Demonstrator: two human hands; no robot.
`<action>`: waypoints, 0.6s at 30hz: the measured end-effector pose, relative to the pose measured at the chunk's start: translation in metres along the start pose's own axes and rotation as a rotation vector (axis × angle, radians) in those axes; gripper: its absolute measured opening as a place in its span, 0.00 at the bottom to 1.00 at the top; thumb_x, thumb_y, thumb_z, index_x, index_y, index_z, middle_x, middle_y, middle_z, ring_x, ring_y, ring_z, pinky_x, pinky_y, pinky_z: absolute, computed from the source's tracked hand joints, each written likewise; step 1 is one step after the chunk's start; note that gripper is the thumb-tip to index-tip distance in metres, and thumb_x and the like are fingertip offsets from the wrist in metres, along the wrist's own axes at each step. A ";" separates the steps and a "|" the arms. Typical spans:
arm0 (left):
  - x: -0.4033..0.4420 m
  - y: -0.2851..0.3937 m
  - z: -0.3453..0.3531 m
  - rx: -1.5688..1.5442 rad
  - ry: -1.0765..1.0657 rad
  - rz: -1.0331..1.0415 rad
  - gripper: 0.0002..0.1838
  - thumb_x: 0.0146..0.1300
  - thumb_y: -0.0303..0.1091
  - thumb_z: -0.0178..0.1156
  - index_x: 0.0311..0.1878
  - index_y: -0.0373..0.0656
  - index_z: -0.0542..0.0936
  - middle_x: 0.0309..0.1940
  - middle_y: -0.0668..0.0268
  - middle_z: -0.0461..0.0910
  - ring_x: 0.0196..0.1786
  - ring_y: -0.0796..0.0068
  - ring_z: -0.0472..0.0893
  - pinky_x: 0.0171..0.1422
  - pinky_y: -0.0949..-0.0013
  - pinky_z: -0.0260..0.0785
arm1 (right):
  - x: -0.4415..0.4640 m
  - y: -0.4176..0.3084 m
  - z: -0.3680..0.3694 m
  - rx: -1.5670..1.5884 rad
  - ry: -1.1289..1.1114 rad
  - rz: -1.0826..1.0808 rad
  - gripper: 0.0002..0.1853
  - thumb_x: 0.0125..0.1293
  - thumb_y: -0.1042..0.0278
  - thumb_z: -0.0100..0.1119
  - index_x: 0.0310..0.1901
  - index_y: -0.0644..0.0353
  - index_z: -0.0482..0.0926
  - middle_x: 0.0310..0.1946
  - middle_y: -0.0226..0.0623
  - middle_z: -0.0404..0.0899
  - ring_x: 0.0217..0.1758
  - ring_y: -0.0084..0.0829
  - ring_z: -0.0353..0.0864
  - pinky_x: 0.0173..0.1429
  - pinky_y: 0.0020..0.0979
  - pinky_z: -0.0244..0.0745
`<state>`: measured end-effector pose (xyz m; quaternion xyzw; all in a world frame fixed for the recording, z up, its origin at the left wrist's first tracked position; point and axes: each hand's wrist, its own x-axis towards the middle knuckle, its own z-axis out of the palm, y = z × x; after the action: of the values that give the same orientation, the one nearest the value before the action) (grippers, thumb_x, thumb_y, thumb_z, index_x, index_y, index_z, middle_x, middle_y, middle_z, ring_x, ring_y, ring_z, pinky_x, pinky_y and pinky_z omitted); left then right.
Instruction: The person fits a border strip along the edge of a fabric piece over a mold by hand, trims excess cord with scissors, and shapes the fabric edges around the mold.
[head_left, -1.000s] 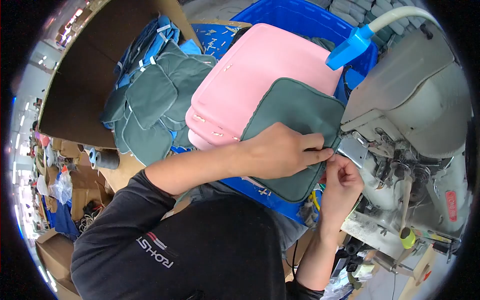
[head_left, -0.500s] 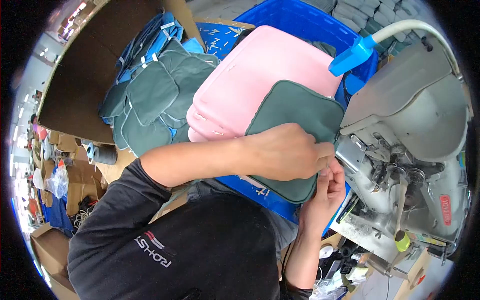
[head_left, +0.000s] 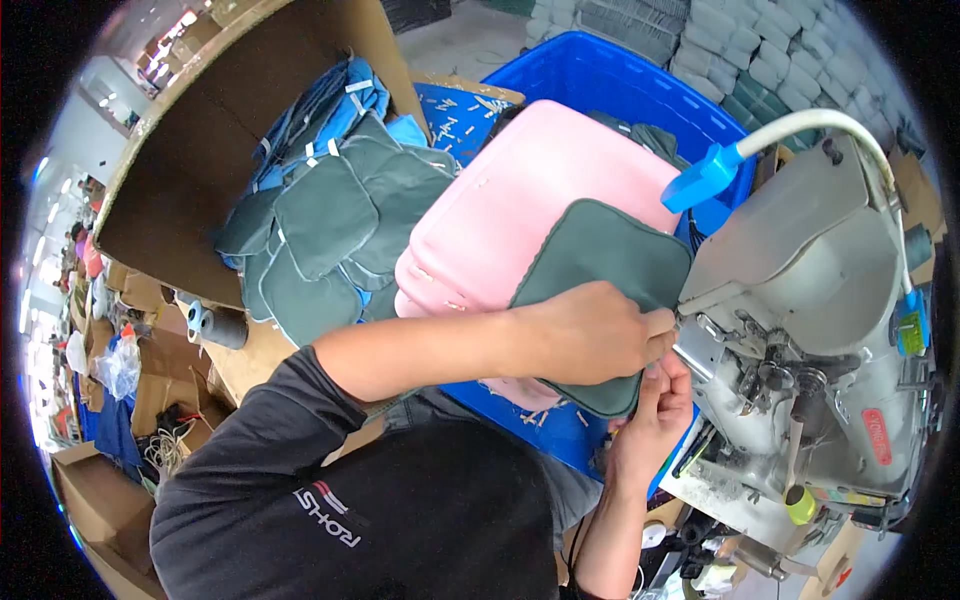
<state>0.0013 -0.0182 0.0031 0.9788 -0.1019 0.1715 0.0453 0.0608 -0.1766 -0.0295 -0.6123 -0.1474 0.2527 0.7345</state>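
Observation:
A dark green, square, rounded-corner fabric piece (head_left: 600,255) lies over the pink padded sheets, close to the sewing machine (head_left: 790,340). My left hand (head_left: 590,330) reaches across it from the left, fingers closed on its right edge beside the machine's metal plate. Just below, my right hand (head_left: 655,405) pinches the same edge near the lower right corner, thumb and forefinger together. The fingertips of both hands almost meet there. What lies exactly between them is hidden.
Pink sheets (head_left: 540,190) rest beneath, by a blue crate (head_left: 650,80). More green pieces (head_left: 325,215) are piled at left in front of a cardboard box (head_left: 190,150). A lamp with a blue head (head_left: 705,178) hangs above. Thread cones (head_left: 220,325) stand left.
The view has shifted, so the scene sits lower in the picture. Both hands stay at the green piece's right edge, the fingers having moved only slightly.

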 end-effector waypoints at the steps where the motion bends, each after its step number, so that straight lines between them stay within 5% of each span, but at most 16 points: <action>1: 0.000 0.000 0.000 -0.006 -0.001 -0.006 0.22 0.61 0.35 0.58 0.58 0.37 0.80 0.43 0.65 0.76 0.31 0.72 0.85 0.32 0.66 0.75 | 0.000 0.001 0.000 0.012 -0.015 0.001 0.10 0.78 0.72 0.54 0.56 0.65 0.75 0.32 0.33 0.85 0.17 0.13 0.71 0.16 0.17 0.61; 8: -0.005 0.003 0.005 -0.114 0.074 -0.064 0.23 0.63 0.40 0.62 0.61 0.43 0.80 0.40 0.67 0.76 0.30 0.69 0.84 0.28 0.64 0.75 | -0.001 -0.003 -0.001 -0.006 -0.002 0.050 0.06 0.78 0.72 0.53 0.51 0.63 0.74 0.28 0.31 0.82 0.14 0.13 0.67 0.14 0.18 0.59; 12: -0.029 0.019 0.008 -0.338 0.324 -0.088 0.35 0.52 0.46 0.73 0.64 0.44 0.77 0.36 0.69 0.73 0.28 0.72 0.80 0.28 0.67 0.73 | 0.003 -0.004 -0.003 -0.013 0.014 0.055 0.06 0.78 0.71 0.54 0.50 0.62 0.74 0.25 0.29 0.80 0.14 0.12 0.66 0.14 0.18 0.59; 16: -0.047 0.014 0.011 -0.097 0.091 -0.031 0.28 0.59 0.38 0.62 0.64 0.39 0.76 0.37 0.68 0.73 0.34 0.73 0.79 0.33 0.67 0.74 | 0.002 -0.008 -0.001 -0.009 0.006 0.072 0.06 0.77 0.71 0.56 0.50 0.62 0.74 0.22 0.28 0.77 0.14 0.13 0.66 0.15 0.18 0.58; 18: -0.049 0.009 0.012 -0.015 0.148 -0.012 0.27 0.59 0.35 0.60 0.63 0.39 0.77 0.37 0.69 0.73 0.33 0.75 0.78 0.33 0.69 0.73 | 0.002 -0.008 -0.007 0.003 -0.059 0.079 0.08 0.79 0.69 0.54 0.52 0.63 0.74 0.23 0.31 0.78 0.16 0.16 0.69 0.18 0.20 0.63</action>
<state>-0.0414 -0.0193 -0.0243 0.9637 -0.0935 0.2426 0.0612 0.0678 -0.1823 -0.0237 -0.6090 -0.1444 0.2999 0.7200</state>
